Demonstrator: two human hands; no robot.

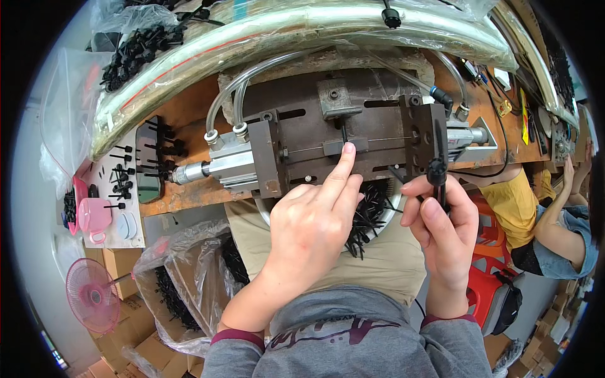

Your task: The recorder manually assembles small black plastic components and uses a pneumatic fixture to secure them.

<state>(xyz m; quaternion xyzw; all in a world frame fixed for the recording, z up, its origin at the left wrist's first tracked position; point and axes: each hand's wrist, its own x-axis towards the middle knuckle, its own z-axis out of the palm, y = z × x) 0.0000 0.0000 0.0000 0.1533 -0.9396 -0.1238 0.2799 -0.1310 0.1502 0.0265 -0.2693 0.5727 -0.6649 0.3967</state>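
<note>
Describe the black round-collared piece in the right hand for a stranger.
Find the brown metal fixture; near its right end is the right hand. It holds the black round-collared piece, apart from the black pieces heaped to its left.

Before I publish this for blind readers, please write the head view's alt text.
The left hand points its index finger at a small grey rectangular block on a brown metal fixture; the right hand holds slim black plastic-looking pieces.

A machine (384, 123) on the surface (183, 200) sits between left cylinder (233, 173) and right cylinder (460, 137), a roll (252, 39) behind it; a fan (94, 295) stands left of a bag (211, 280) (itself left of the person's lap (394, 268)), a stool (480, 280) to the right.
</note>
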